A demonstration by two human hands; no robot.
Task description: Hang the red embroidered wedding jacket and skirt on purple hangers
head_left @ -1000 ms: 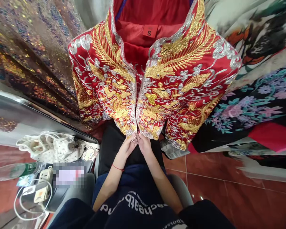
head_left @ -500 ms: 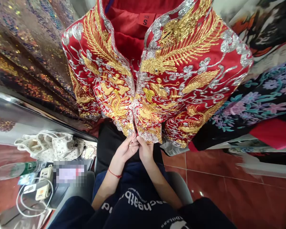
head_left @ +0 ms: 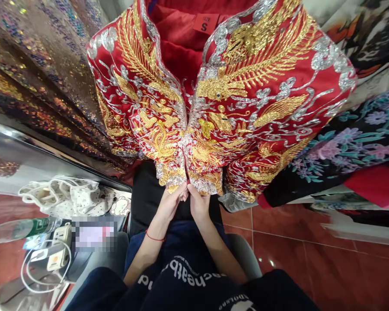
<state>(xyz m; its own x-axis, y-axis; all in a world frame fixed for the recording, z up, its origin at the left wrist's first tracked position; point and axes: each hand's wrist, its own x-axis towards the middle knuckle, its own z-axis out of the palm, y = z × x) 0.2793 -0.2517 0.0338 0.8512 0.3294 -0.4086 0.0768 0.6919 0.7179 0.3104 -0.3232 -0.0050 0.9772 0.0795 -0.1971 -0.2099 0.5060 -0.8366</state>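
Head view, and the red, high-collared satin jacket with gold and silver embroidery [head_left: 220, 108], spread before the person, has just buckled mid-front, its edges now meeting there and gaping lower down! Left hand [head_left: 170, 201] and right hand [head_left: 199, 203] pinch the hem either side, keeping the work there.

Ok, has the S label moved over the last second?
Yes. The S label now sits higher in the head view, nearer its top edge, while the floor tiles have hardly shifted.
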